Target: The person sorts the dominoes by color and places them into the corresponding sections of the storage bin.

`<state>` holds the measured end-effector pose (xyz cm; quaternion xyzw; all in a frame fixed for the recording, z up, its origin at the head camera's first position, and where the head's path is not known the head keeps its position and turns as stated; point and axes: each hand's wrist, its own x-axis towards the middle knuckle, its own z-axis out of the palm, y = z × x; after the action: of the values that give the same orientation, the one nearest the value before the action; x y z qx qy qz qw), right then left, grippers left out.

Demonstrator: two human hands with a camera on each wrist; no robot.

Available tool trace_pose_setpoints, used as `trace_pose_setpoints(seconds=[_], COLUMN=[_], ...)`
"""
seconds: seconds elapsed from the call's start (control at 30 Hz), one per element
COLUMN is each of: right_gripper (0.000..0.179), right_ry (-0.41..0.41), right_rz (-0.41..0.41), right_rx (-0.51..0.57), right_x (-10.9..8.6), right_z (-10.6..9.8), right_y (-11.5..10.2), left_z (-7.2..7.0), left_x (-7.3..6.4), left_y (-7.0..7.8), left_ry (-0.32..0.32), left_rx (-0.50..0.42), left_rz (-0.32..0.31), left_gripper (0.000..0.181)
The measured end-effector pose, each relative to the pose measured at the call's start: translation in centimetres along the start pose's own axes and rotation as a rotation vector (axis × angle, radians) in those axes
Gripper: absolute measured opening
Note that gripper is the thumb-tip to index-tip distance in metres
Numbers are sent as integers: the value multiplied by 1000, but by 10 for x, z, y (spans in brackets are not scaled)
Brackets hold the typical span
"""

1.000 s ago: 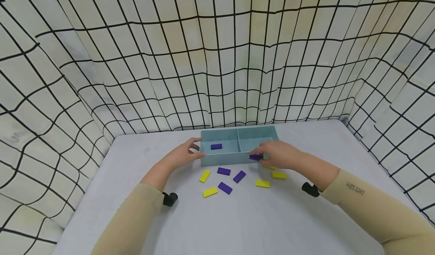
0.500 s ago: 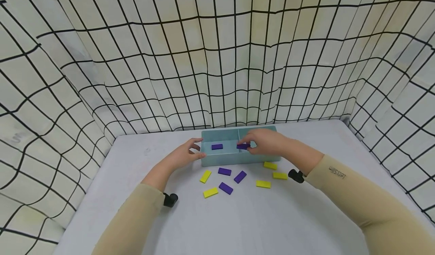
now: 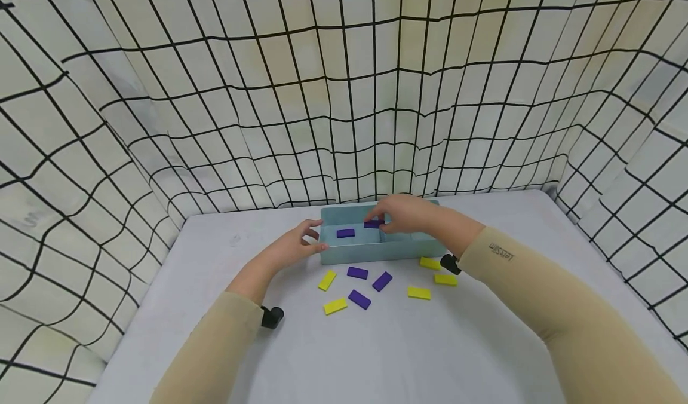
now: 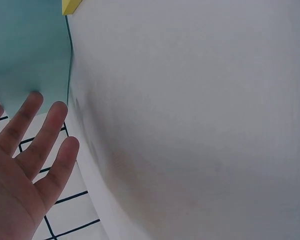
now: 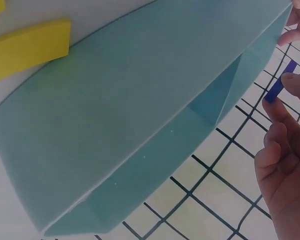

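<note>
My right hand (image 3: 405, 214) pinches a purple block (image 5: 281, 82) between thumb and fingertips. It holds the block over the left compartment of a pale teal two-part box (image 3: 371, 253), near the divider. Another purple block (image 3: 346, 233) lies flat on the floor of that compartment. At the box's left end is my left hand (image 3: 294, 244), its fingers spread and slightly bent; in the left wrist view the fingertips (image 4: 36, 98) reach the teal end wall. My right hand and forearm cover part of the right compartment in the head view.
In front of the box lie purple blocks (image 3: 359, 299) and several yellow blocks (image 3: 418, 293), on a white table (image 3: 376, 356). Behind the table and at both sides stands a black grid net (image 3: 333, 117) over pale sheeting.
My right hand has carried the purple block left and back, from the box's front wall, past the divider, to above the left compartment. My left hand has stayed at the box's left end.
</note>
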<state>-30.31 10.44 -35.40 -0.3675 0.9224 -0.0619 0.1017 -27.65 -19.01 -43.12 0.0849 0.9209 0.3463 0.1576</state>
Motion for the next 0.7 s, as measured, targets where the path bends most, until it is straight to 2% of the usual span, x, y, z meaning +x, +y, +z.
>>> trace_pose_setpoints(seconds=[0.3, 0.5, 0.7], right_gripper=[38, 34, 29], right_ry=[-81, -94, -100], right_rz=[37, 24, 28], right_rx=[-70, -162, -228], right_x=[28, 47, 57], right_z=[5, 16, 23], right_y=[-6, -3, 0], left_z=[-1, -1, 0], left_x=[-1, -2, -3], left_y=[0, 0, 0], left_ry=[4, 3, 4], left_rx=[-8, -10, -6], left_rz=[-6, -6, -4], left_gripper=[76, 76, 77])
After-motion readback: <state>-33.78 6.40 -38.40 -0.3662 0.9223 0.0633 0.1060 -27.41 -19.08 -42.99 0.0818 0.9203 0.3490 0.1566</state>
